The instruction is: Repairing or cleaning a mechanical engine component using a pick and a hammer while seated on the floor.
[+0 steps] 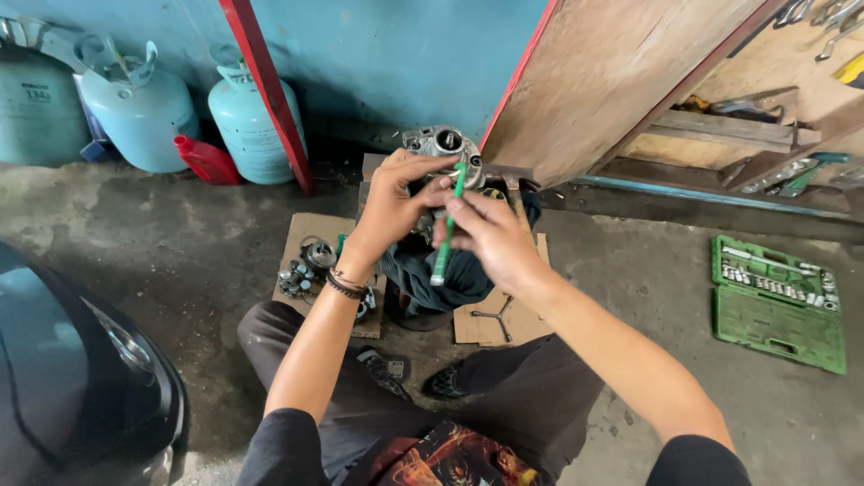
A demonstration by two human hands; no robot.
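Note:
I sit on a concrete floor with both arms stretched forward. My left hand (393,200) grips a grey metal machine part (443,148) with round ports, held up in front of me. My right hand (490,238) holds a green-handled screwdriver (446,236) upright, its tip against the metal part. A dark cloth (421,270) hangs below the part, partly hidden by my hands.
Cardboard (314,236) on the floor carries several small metal parts (301,270); a Y-shaped wrench (496,316) lies on another piece. An open green socket set (777,301) is at right. Gas cylinders (245,119) and a red bottle (206,160) stand at back left. A dark car's front (63,378) is at left.

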